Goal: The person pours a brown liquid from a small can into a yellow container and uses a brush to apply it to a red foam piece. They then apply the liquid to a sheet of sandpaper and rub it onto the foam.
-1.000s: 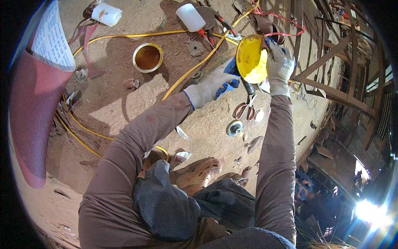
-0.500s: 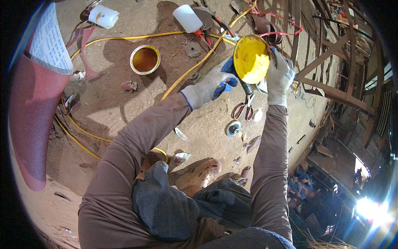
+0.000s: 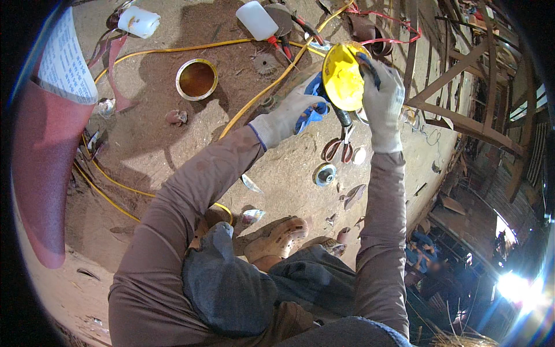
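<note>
Now my right hand [image 3: 386, 95] is reaching farther in over the yellow dish [image 3: 340, 84]. My left hand [image 3: 283, 118] is gripping its left side; keeping it still is helping. I can't tell if my right fingers are pinching anything. The dish is looking round, tilted and bright, right of the tin of brown liquid [image 3: 196, 99].

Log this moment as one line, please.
Yellow round container: held | left gloved hand: at its left side | right gloved hand: at its right rim | open tin with brown contents: on ground
</note>
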Demonstrator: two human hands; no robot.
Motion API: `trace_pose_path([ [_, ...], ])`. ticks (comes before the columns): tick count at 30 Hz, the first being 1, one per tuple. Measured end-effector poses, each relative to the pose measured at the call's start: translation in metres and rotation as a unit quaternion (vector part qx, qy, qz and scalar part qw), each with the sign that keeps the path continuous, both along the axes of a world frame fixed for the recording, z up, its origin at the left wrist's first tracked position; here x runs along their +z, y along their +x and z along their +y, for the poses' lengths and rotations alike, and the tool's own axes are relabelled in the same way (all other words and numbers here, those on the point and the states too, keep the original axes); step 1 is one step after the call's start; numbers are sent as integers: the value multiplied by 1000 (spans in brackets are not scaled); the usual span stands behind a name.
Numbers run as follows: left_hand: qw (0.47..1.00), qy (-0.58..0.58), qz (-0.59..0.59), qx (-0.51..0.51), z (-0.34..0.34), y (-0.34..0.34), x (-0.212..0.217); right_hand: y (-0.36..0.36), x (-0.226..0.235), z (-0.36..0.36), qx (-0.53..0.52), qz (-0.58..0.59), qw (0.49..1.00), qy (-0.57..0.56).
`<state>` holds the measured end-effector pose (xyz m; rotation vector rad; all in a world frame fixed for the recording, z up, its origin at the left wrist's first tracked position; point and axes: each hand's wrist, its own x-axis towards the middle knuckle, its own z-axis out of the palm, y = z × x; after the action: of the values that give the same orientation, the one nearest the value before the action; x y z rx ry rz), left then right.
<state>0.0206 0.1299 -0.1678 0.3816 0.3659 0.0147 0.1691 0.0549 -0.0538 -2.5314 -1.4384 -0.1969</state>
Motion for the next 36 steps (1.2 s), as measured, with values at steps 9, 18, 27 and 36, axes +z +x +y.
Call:
trace_pose_path([
  [9,997,9,-71,27,0,0,-4,-39,4,-38,88,45,989,-113],
  [18,995,24,-92,-5,1,3,-7,68,-15,-39,117,-165,977,-73],
  [27,997,20,-74,-7,0,4,-13,46,-15,-103,-55,-92,987,-121],
  [36,998,5,-55,-25,-1,5,-12,57,-27,-93,36,-91,992,-80],
])
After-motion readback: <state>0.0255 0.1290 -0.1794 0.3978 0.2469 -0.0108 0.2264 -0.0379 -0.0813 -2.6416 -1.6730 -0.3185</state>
